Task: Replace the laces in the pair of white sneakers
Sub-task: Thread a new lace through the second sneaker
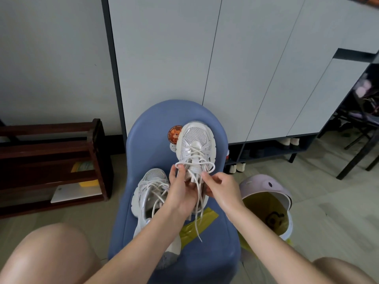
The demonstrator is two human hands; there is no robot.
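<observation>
A round orange sticker (174, 134) sits on the blue stool (155, 119) at frame centre, half hidden by a shoe; its rim lettering is too small to read; no brand shows on either shoe. The right-hand sneaker (195, 140) is white with a mesh toe and chunky sole, toe pointing toward the top of the frame, its cream lace (198, 203) loosely threaded with loose ends trailing down over a yellow strip (207, 217) on the seat. The left hand (180, 193) pinches a lace loop at the shoe's left eyelets; the right hand (222, 188) pinches the lace on the right side. The second sneaker (148, 191), also laced, lies at centre left on the stool, beside the left wrist. A lilac bin (266, 185) stands at lower right.
</observation>
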